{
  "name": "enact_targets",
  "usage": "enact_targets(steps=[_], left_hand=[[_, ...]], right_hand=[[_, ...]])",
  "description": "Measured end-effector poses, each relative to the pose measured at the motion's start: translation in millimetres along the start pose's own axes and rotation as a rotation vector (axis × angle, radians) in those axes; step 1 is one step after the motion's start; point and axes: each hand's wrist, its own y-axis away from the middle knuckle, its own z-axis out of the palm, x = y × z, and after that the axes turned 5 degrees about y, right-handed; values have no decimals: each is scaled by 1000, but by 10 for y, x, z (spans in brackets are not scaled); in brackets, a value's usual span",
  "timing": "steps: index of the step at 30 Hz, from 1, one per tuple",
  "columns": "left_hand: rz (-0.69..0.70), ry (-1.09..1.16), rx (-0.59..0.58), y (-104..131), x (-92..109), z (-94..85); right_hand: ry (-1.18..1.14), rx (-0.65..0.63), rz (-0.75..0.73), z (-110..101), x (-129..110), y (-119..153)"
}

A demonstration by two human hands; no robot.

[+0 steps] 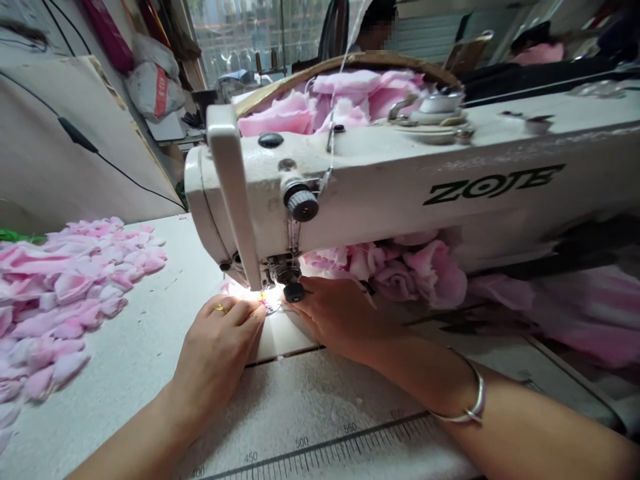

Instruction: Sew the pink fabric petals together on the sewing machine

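Note:
A white sewing machine (350, 193) stands over the table, its lamp lighting the needle area. Just left of the needle, my left hand (220, 340), with a ring on it, has its fingers pressed together at a small bit of pink fabric (263, 303). From the other side my right hand (335, 313) reaches in, fingers bent close to the needle and partly behind a black knob (294, 292); what they pinch is hidden. Pink fabric flowers (400, 277) are bunched under the machine arm, beyond my right hand.
Many pink fabric pieces (65, 293) lie in a heap on the table's left. More pink fabric (360, 93) fills a round container behind the machine. A ruler strip (320, 460) runs along the front. A white board (75, 147) stands at left. Other people sit in the background.

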Motion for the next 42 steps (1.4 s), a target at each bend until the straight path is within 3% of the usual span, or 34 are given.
enact_targets(steps=[13,34,42], left_hand=[[-12,-17,-48,17,8,-16],[28,105,13,-35,-75,17],[-67,10,52,-99,-245,8]], right_hand=[[82,-32,3,0,-35,-41],[95,-3,4,29,-40,-55],[9,-15,8,-30,-105,42]])
